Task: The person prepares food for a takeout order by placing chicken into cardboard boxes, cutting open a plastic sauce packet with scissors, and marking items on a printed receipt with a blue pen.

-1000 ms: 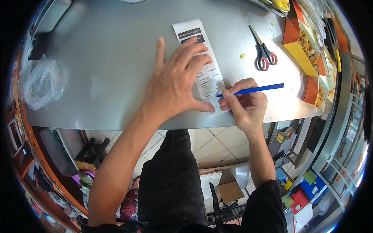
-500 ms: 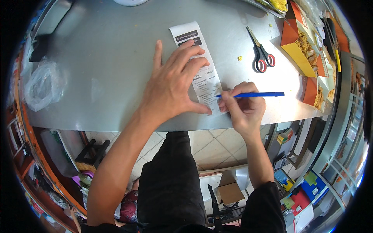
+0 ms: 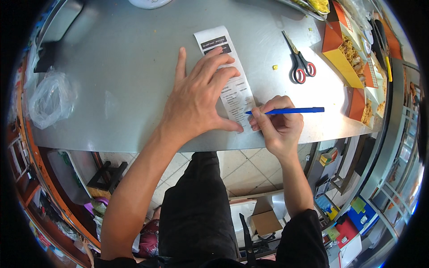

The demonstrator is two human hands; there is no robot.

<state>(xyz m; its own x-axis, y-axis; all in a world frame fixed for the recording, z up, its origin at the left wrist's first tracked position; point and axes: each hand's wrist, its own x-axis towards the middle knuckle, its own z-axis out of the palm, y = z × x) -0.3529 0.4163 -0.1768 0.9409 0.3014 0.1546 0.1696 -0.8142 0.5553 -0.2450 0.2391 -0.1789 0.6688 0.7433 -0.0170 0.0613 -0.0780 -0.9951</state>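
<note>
A long white printed receipt [image 3: 237, 96] lies on the metal table, slanting from far to near. My left hand [image 3: 196, 91] rests on it with fingers spread, thumb at its near end and fingertips across its upper part, covering some of the print. In my right hand [image 3: 281, 127] a blue pen [image 3: 299, 110] is pinched, its tip at the lower part of the receipt. Beyond the right hand lie scissors [image 3: 299, 64] with black and red handles, blades slightly apart.
Open orange and yellow boxes of noodles [image 3: 353, 56] stand along the right edge. A crumpled clear plastic bag [image 3: 51, 100] sits at the left. The steel table [image 3: 120, 67] ends just in front of me. A yellow scrap [image 3: 275, 67] lies near the scissors. A tray [image 3: 308, 9] stands at the far right.
The pen and my right hand have shifted slightly left, with the pen tip a little lower on the receipt. My left hand stays in place on the paper.
</note>
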